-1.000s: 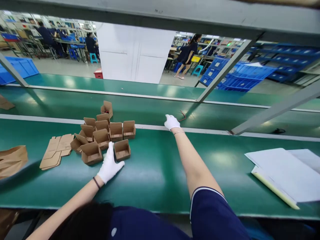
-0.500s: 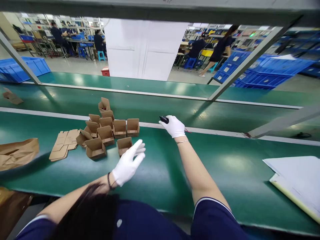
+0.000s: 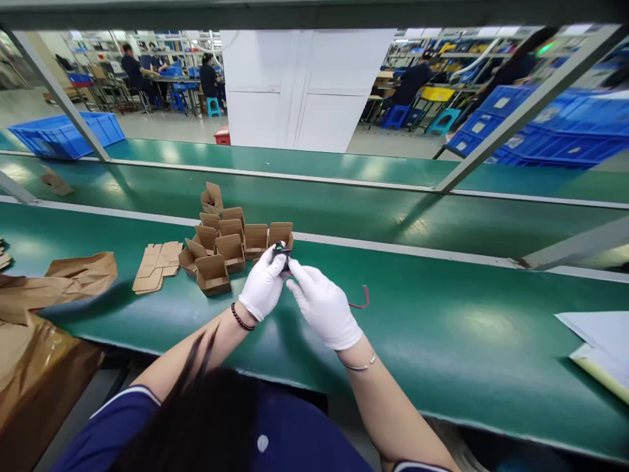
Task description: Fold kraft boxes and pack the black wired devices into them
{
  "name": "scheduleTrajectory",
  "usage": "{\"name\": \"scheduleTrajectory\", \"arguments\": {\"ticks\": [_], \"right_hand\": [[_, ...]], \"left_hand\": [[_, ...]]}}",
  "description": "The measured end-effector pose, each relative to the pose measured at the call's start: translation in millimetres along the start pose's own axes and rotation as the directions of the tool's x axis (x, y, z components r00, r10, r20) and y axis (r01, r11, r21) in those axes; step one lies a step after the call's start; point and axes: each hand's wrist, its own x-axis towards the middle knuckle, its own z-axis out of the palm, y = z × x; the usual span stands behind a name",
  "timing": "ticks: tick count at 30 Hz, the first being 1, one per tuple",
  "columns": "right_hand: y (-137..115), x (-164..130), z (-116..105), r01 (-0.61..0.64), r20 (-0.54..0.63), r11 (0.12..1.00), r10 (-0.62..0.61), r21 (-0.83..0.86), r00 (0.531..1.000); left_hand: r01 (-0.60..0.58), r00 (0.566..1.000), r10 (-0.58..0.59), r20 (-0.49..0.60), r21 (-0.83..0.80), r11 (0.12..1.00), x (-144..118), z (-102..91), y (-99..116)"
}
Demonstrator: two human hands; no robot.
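My left hand [image 3: 263,285], in a white glove, pinches a small black part [image 3: 282,252] with a green spot on it. Against the part's near side, my gloved right hand [image 3: 324,305] has its thumb and fingers closed on it too. A thin red wire [image 3: 365,298] trails out beyond the right hand; its join with the part is hidden. Several small open cardboard boxes [image 3: 213,275] stand in a cluster just left of and behind the hands, lids raised. Flat, unfolded cartons [image 3: 154,265] lie further left on the green work surface [image 3: 442,341].
Brown paper [image 3: 83,275] and a large carton [image 3: 54,367] sit at the left edge. White papers [image 3: 599,341] lie at the right. Metal posts [image 3: 531,105] rise beyond, with blue crates [image 3: 550,131] behind. Other people [image 3: 209,82] sit in the background.
My right hand has drawn the black part from the conveyor's far rail back toward me. My left hand, spread and bare of objects before, has closed on it. The view has shifted slightly.
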Motion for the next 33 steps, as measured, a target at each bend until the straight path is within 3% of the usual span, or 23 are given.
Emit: {"name": "scheduleTrajectory", "arguments": {"ticks": [4, 10, 12, 15, 18, 22, 26, 29, 31, 33], "right_hand": [[-8, 4, -7, 0.072, -0.032, 0.993, -0.075, -0.089, 0.997], [-5, 25, -26, 0.204, 0.035, 0.973, -0.201, -0.111, 0.979], [6, 35, -31, 0.177, -0.021, 0.979, -0.180, -0.106, 0.983], [20, 48, -26, 0.044, -0.069, 0.999, -0.044, -0.008, 0.997], [20, 51, -6, -0.091, 0.096, 0.991, 0.082, 0.096, 0.992], [9, 38, 17, -0.172, 0.369, 0.983, 0.139, 0.059, 0.919], [5, 19, 14, -0.118, 0.406, 0.992, 0.124, -0.038, 0.905], [-6, 13, -2, 0.002, 0.356, 0.997, 0.026, -0.078, 0.934], [-17, 16, -12, 0.111, 0.338, 0.990, -0.076, -0.083, 0.938], [-24, 25, -18, 0.164, 0.328, 0.983, -0.130, -0.080, 0.936]], "left_hand": [[0.069, 0.997, -0.065, 0.050, -0.086, 0.994, -9, -15.2, 8], [0.140, 0.969, -0.163, 0.188, 0.126, 0.982, -21, -35.4, 17], [0.175, 0.946, -0.212, 0.245, 0.164, 0.971, -24, -43.4, 22], [0.245, 0.892, -0.309, 0.330, 0.220, 0.944, -28, -51.4, 28], [0.273, 0.852, -0.330, 0.407, 0.192, 0.943, -33, -52.0, 34], [0.209, 0.899, -0.225, 0.374, 0.084, 0.974, -31, -51.8, 40], [0.127, 0.966, -0.187, 0.181, 0.298, 0.946, -18, -60.8, 42], [0.013, 0.996, -0.062, 0.058, 0.617, 0.786, -10, -64.3, 38], [-0.076, 0.997, 0.069, 0.045, 0.831, 0.551, -10, -61.2, 35], [-0.145, 0.988, 0.096, 0.123, 0.948, 0.283, -13, -55.6, 31]]}}
